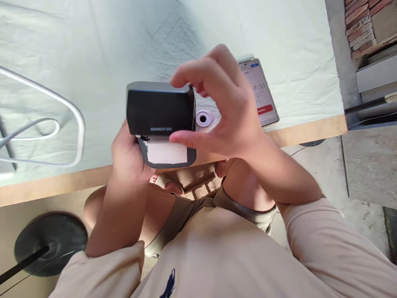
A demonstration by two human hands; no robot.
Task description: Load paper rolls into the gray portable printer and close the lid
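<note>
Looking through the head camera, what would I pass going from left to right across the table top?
White wire rack → left hand holding the small black printer → roll of label paper → right hand at the printer's right side → phone with its screen lit.

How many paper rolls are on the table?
1. A small label paper roll lies on the white tablecloth, between the black label printer and the phone. The right hand may hide others.
</note>
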